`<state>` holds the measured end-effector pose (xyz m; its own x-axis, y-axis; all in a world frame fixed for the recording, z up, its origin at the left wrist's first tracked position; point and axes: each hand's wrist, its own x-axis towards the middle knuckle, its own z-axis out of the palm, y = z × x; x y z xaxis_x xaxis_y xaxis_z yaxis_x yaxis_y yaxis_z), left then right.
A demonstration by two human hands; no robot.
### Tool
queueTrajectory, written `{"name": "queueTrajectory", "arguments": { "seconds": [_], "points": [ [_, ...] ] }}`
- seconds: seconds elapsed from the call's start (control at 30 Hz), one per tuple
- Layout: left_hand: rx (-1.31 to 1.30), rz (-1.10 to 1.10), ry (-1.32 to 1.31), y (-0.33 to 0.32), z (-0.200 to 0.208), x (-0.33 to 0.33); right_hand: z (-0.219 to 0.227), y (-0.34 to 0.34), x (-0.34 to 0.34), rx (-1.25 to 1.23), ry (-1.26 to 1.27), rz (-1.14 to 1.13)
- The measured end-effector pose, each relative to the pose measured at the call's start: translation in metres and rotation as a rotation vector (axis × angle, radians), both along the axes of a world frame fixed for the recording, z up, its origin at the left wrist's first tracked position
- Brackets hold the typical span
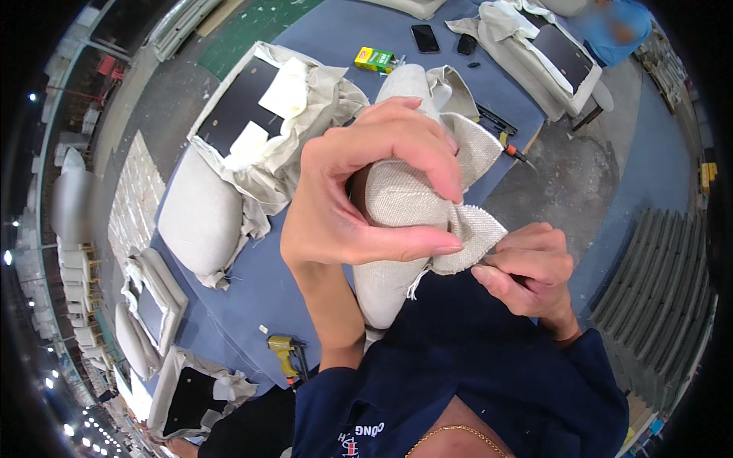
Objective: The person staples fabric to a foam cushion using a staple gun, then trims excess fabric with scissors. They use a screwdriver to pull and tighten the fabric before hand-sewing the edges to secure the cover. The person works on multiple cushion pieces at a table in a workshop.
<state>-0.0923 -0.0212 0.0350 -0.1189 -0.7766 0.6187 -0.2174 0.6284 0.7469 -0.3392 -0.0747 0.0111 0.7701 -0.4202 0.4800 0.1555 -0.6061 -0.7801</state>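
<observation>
A beige upholstered cushion (382, 294) stands on edge close in front of me, its rounded end raised. My left hand (332, 183) curls around that end, thumb below and fingers above, pinching the fabric at a seam or fold. From there a loose flap of beige woven cloth (477, 238) sticks out to the right, with frayed threads hanging below it. My right hand (531, 269) is closed on the flap's lower right edge, fingertips pressed together. Whatever else lies between those fingertips is hidden. Another cloth flap (475, 149) stands up just beyond my left fingers.
The blue-covered table holds a half-covered seat panel (237, 103), a beige cushion (200, 214), a staple gun (284, 353), a small green-yellow box (374, 59) and a phone (425, 38). An orange-and-black tool (515, 150) lies near the right edge. A person in blue (617, 30) is at far right.
</observation>
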Motion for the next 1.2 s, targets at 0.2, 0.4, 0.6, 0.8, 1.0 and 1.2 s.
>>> {"name": "queueTrajectory", "arguments": {
  "seconds": [0.2, 0.4, 0.6, 0.8, 1.0, 1.2],
  "points": [
    [0.009, 0.007, -0.003, 0.003, 0.0, -0.008, 0.001, 0.009, 0.015, 0.152, -0.127, 0.026],
    [-0.003, 0.192, -0.054, 0.049, -0.002, 0.001, -0.006, -0.001, 0.01, -0.052, 0.005, 0.213],
    [-0.074, 0.84, 0.215, 0.123, -0.029, -0.055, -0.048, -0.007, 0.005, 0.052, 0.044, 0.265],
    [-0.137, 1.217, 0.25, 0.16, -0.053, -0.102, -0.071, -0.039, 0.006, 0.029, 0.053, 0.323],
    [-0.26, 1.251, 0.17, 0.149, -0.055, -0.116, -0.054, -0.064, 0.02, -0.088, 0.148, 0.354],
    [0.099, 1.618, -0.454, 0.125, -0.007, -0.115, -0.031, -0.07, 0.052, -0.074, 0.081, 0.443]
  ]
}}
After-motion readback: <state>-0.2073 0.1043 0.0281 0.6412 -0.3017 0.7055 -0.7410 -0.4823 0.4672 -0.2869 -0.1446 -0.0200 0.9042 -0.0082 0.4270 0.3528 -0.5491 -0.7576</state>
